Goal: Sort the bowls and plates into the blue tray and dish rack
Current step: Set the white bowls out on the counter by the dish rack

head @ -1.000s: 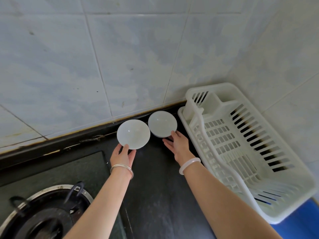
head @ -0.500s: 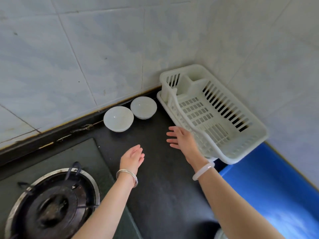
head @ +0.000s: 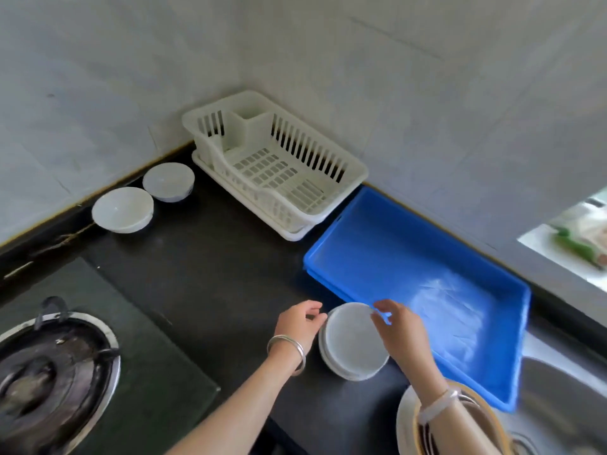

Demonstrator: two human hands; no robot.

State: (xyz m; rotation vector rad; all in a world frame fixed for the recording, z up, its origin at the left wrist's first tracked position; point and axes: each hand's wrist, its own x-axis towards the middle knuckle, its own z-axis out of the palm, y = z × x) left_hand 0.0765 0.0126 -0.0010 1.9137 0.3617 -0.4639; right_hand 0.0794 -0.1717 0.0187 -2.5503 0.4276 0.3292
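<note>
A stack of white plates (head: 351, 348) lies on the dark counter beside the near left edge of the blue tray (head: 397, 247). My left hand (head: 297, 326) is at the stack's left rim with its fingers curled. My right hand (head: 399, 328) reaches over the upper right rim, fingers apart. Neither hand has the plates lifted. Two white bowls (head: 123, 208) (head: 168, 180) sit side by side against the back wall, left of the white dish rack (head: 308, 149). The rack and the tray hold nothing.
A gas burner (head: 49, 366) takes up the near left corner. A steel sink (head: 565, 405) lies at the near right, with more white and brown-rimmed dishes (head: 405, 421) under my right forearm. Tiled walls close off the back and right.
Both hands have left the two bowls by the wall and come back to the plate stack near the tray. The view swung right and down, bringing the tray and sink into sight.
</note>
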